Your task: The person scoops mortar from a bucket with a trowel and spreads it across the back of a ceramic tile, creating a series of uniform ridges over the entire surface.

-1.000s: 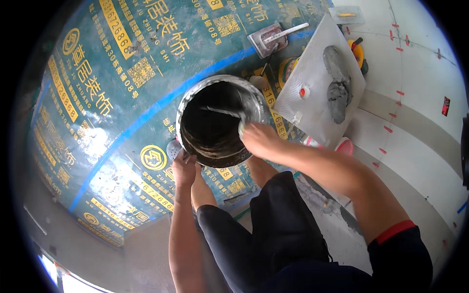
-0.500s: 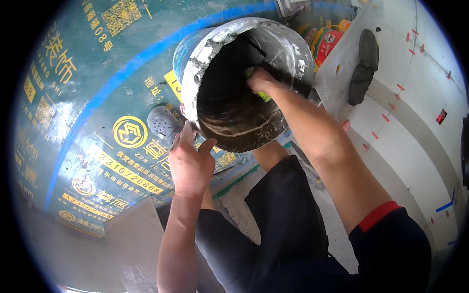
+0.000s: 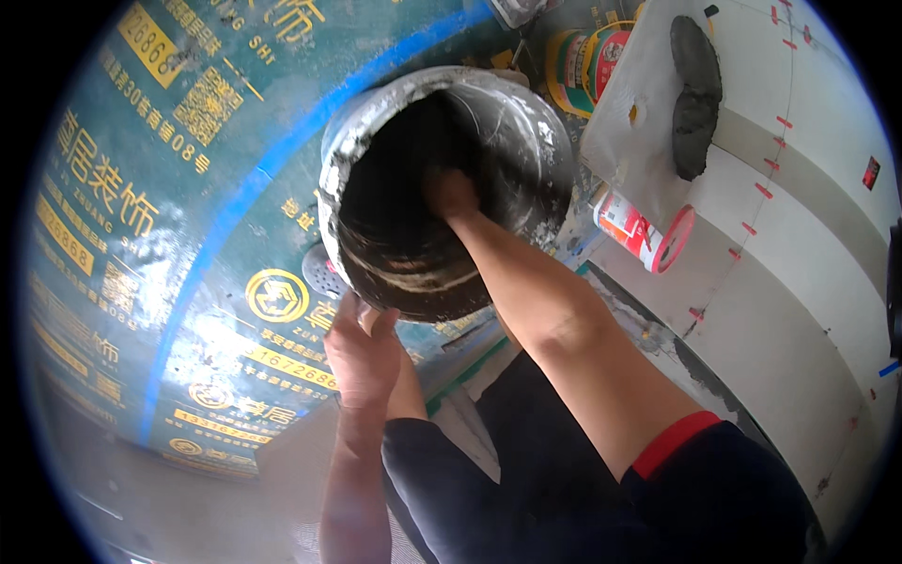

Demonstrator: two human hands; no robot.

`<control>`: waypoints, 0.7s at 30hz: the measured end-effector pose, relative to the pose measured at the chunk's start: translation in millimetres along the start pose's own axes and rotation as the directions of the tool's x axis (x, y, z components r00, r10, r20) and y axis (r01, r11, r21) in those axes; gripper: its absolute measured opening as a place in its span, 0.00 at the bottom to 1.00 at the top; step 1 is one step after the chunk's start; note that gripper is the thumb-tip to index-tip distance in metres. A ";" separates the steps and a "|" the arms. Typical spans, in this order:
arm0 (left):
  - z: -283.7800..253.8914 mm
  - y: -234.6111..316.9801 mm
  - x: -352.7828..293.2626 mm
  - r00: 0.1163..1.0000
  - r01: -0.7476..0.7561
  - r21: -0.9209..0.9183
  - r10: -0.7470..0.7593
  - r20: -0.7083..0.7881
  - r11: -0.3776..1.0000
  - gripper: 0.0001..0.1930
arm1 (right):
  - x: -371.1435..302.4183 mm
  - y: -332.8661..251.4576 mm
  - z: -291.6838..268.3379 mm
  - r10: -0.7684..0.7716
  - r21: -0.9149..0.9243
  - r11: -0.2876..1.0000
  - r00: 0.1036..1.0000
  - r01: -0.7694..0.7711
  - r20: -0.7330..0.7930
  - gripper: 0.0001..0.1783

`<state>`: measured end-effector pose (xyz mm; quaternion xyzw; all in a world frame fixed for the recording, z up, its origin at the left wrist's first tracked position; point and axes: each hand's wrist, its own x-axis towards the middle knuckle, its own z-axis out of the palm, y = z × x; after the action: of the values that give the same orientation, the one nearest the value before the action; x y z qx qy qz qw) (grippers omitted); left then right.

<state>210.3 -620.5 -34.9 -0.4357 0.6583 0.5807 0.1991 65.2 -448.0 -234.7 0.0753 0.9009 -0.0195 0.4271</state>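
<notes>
A large, mortar-crusted bucket (image 3: 543,155) is tipped with its mouth toward me, its inside dark and streaked with wet grey residue. At its lower left rim my left hand (image 3: 362,362) is closed on the edge, thumb up. My right hand (image 3: 453,195) reaches deep into the mouth, fingers curled. The tool it holds is lost in shadow now; the earlier frame shows a yellow-green handle in that fist. What lies at the bucket's bottom is too dark to make out.
Right of the bucket, a pale slab (image 3: 639,141) carries a thick strip of grey mortar (image 3: 697,103). A red-and-white tub (image 3: 628,226) and a green-and-red pail (image 3: 571,73) stand nearby. Printed green sheeting (image 3: 235,221) with blue tape (image 3: 272,164) covers the left floor. A grey clog (image 3: 324,273) shows beside the bucket.
My right hand has gone deeper into the bucket and left, and its tool's handle has dropped out of sight. My left hand stays at the rim. The whole view has shifted, revealing the red-and-white tub.
</notes>
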 end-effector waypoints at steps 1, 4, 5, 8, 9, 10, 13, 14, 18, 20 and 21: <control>3.6 3.6 2.1 1.000 -0.022 -0.003 0.022 0.014 1.000 0.18 | 11.9 8.1 3.2 -0.063 -0.037 0.997 0.998 0.064 0.016 0.23; 1.1 -2.1 0.1 1.000 0.001 0.007 -0.001 0.012 1.000 0.18 | -1.8 -0.4 21.7 -0.161 0.000 0.987 0.985 0.161 0.057 0.19; -0.9 -4.4 -0.4 1.000 0.003 -0.006 -0.003 -0.003 1.000 0.17 | -3.2 -6.8 30.6 -0.162 0.007 0.987 0.985 0.162 0.065 0.19; 6.8 0.7 1.0 0.999 -0.033 -0.027 0.033 -0.005 0.999 0.17 | 7.6 -9.5 48.8 -0.636 -0.478 0.686 0.772 0.549 -0.026 0.14; 4.6 0.1 -0.2 0.999 -0.047 -0.023 0.047 -0.018 0.999 0.16 | 0.8 -16.7 56.6 -0.653 -0.483 0.689 0.752 0.541 -0.089 0.11; 3.1 -1.0 -0.9 0.999 -0.047 -0.014 0.047 -0.022 0.999 0.16 | -4.0 -23.8 61.0 -0.667 -0.488 0.693 0.729 0.531 -0.154 0.09; 3.6 -0.3 -1.1 1.000 -0.030 0.002 0.030 -0.007 1.000 0.16 | -8.2 -30.8 57.1 -0.716 -0.405 0.689 0.652 0.601 -0.252 0.09; 5.0 3.2 -0.4 1.000 0.021 0.017 -0.022 0.020 1.000 0.16 | -8.1 -30.9 52.6 -0.726 -0.383 0.685 0.624 0.620 -0.289 0.08; 3.2 0.6 0.9 0.998 0.051 0.058 -0.053 0.031 0.997 0.16 | -44.4 -36.4 28.7 -0.636 -0.251 0.771 0.685 0.586 -0.354 0.09; 7.9 -0.8 3.1 0.998 0.041 0.060 -0.044 0.046 0.997 0.17 | -72.5 -31.5 11.2 -0.318 0.413 0.808 0.901 0.421 -0.296 0.10; 7.5 -1.4 2.8 0.997 0.045 0.066 -0.048 0.055 0.997 0.17 | -96.0 -38.2 -1.0 -0.035 0.861 0.504 0.998 0.070 -0.060 0.10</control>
<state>208.1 -614.3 -39.7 -0.4276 0.6605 0.5664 0.2451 118.5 -497.0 -161.0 0.2506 0.7811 -0.4763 0.3166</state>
